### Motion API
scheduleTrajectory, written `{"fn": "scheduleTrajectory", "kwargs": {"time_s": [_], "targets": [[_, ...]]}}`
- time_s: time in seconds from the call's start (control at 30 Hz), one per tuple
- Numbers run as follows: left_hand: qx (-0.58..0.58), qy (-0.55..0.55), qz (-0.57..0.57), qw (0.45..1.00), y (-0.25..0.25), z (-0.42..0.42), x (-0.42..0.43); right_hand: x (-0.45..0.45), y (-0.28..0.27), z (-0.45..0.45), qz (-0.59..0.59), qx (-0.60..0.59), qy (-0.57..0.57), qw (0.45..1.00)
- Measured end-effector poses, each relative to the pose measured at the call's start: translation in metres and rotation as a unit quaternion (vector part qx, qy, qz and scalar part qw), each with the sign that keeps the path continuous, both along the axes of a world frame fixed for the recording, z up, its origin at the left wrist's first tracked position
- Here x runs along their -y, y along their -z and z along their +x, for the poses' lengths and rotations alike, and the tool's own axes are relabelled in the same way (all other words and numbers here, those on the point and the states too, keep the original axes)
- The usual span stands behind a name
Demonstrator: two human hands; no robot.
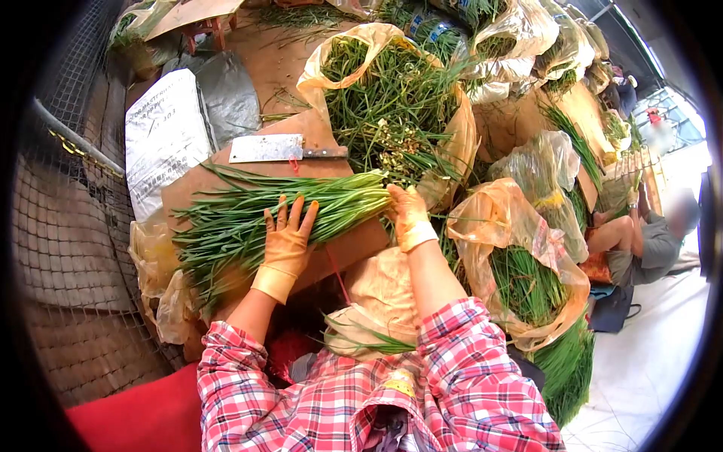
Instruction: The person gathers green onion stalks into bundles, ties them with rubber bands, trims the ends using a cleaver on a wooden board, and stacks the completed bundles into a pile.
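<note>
A large bunch of long green stalks (233,218) lies across a brown board (331,256), its pale ends toward the right. My left hand (288,239), in an orange-tan glove, rests on the middle of the bunch with its fingers spread. At the pale ends is my right hand (410,215), gloved too; its fingers are bent against the tips and partly hidden, so I cannot make out whether they grip. Just beyond the bunch, a cleaver (267,148) with a dark handle lies flat on the board.
Behind the board stands an open bag of loose greens (392,98). Another plastic bag of stalks (527,282) is at the right, with loose stalks (565,373) below it. A white sack (167,132) lies back left. Another person (640,241) sits far right.
</note>
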State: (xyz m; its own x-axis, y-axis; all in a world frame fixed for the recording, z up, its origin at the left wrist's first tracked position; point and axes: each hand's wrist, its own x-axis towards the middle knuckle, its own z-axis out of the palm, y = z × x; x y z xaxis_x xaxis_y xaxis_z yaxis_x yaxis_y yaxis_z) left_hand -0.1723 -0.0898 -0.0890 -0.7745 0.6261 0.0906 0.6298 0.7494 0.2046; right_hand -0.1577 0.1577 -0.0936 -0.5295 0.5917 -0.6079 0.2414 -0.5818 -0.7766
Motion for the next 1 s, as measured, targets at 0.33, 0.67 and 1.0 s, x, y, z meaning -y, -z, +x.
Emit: {"fn": "scheduleTrajectory", "kwargs": {"time_s": [0.33, 0.67, 1.0], "targets": [[0.112, -0.100, -0.036, 0.988, -0.065, 0.014, 0.007, -0.039, -0.049, -0.002, 0.370, 0.030, -0.312, 0.874], [-0.034, -0.089, 0.189, 0.977, -0.079, -0.029, -0.021, -0.043, -0.011, -0.074, 0.530, 0.039, -0.543, 0.650], [0.049, -0.145, 0.183, 0.971, 0.015, -0.070, -0.053, -0.044, -0.020, -0.074, 0.230, -0.033, -0.543, 0.807]]}}
